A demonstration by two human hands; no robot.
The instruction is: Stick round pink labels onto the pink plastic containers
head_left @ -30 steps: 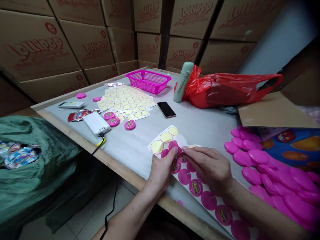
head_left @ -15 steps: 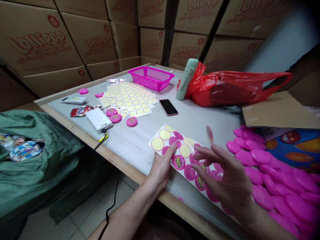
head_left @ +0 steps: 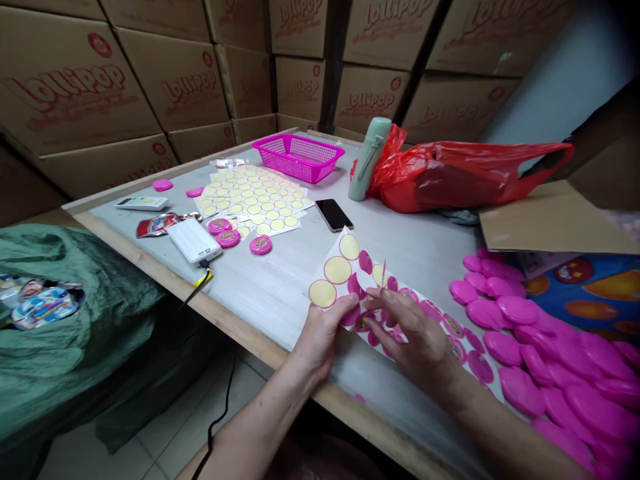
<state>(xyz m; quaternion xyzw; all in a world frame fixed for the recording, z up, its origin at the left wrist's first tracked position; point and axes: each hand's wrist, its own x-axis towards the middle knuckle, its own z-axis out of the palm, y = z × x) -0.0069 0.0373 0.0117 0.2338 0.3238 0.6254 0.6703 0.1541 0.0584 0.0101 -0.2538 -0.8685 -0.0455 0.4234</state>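
My left hand (head_left: pixel 320 340) grips the near left edge of a sheet of round pink stickers (head_left: pixel 470 347), thumb on top. Bare cream circles show at the sheet's far left end, and its left part bends up off the table. Over the sheet's middle is my right hand (head_left: pixel 415 333), its thumb and forefinger bent and a little apart near the stickers. A round sticker (head_left: pixel 384 272), seen nearly edge-on, stands up from its fingers. Exactly how the fingers hold it is hard to see. Pink round plastic cases (head_left: pixel 530 340) lie heaped to the right.
Used sticker sheets (head_left: pixel 255 193) lie behind several labelled pink cases (head_left: pixel 261 245). A phone (head_left: pixel 334 215), white power bank (head_left: pixel 194 241), pink basket (head_left: pixel 300 167), green flask (head_left: pixel 370 159) and red plastic bag (head_left: pixel 465 177) share the table. Cardboard boxes (head_left: pixel 190 83) are stacked behind.
My right hand has moved left and down to the sheet's middle, with the sticker at its fingers. The sheet's left end has lifted and bent. My left hand keeps its grip.
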